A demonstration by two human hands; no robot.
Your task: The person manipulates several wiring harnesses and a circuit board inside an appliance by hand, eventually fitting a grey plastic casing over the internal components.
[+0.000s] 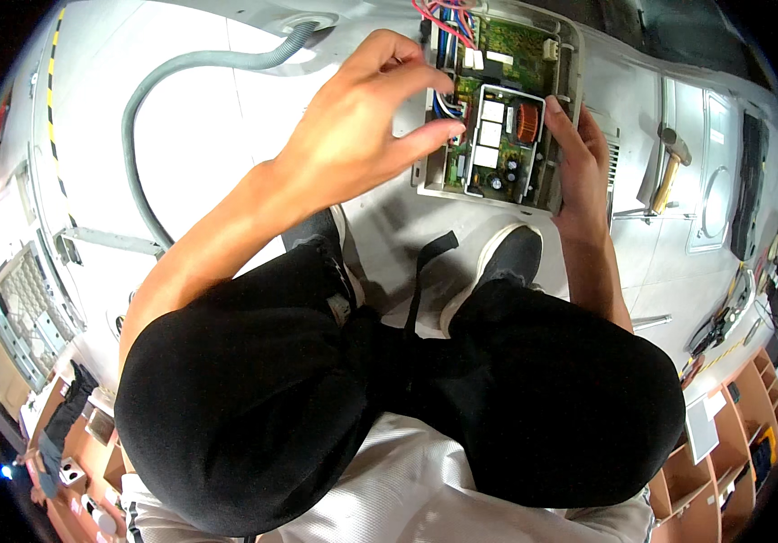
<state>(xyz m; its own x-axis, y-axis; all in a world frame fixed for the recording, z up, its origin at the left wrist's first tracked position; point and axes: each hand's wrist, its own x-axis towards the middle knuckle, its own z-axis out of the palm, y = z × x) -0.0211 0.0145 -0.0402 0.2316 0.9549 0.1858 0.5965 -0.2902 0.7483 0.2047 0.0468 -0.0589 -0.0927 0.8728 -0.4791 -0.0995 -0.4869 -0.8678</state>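
A grey plastic housing (434,188) with a green circuit board (511,36) inside is in front of me at the top of the head view. My left hand (339,127) is over its left side, thumb and forefinger apart, with nothing visible between them. Their tips are beside white, blue and black wires (449,107) at the board's left edge. With its fingers round the right edge, my right hand (581,163) holds the housing. Red wires (443,18) cross its upper left corner. A copper coil (527,121) sits within a pale frame on the board.
A grey corrugated hose (136,127) curves down the left side. On the right, a hammer (671,167) with a wooden handle lies by a white panel (707,190). My knees and shoes are below the housing. Wooden compartment shelving (706,489) stands at the lower right.
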